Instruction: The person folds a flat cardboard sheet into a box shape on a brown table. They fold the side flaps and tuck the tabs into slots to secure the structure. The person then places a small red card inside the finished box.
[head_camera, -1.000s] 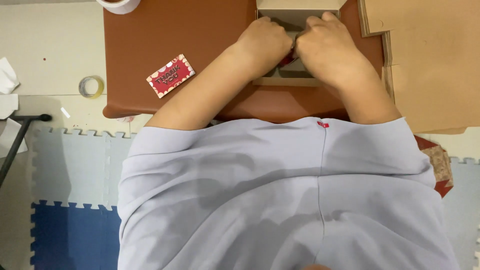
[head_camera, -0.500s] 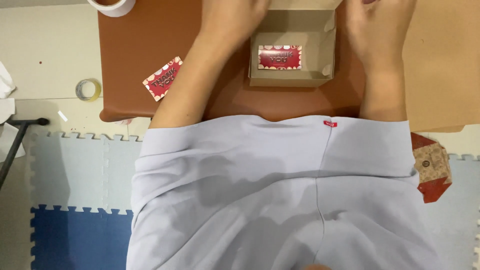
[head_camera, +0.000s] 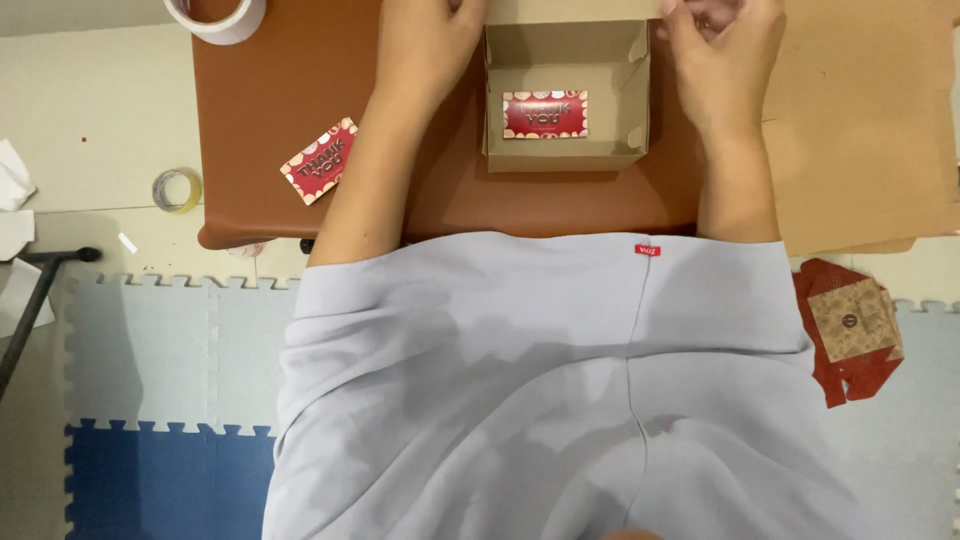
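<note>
Head view crops both hands' fingertips (head_camera: 455, 8) above box (head_camera: 565, 160).

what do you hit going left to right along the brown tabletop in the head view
small yellowish tape ring on the floor → loose red card → left hand → open cardboard box with a red card inside → right hand → flat brown cardboard sheets

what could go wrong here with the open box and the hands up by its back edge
1. The red card lies loose on the floor of the small cardboard box; tilting the box might slide it out of place.
2. The left hand and right hand work at the picture's top edge, partly out of view, so a flap could fold crooked.
3. A second red card near the table's front edge could get brushed off.
</note>
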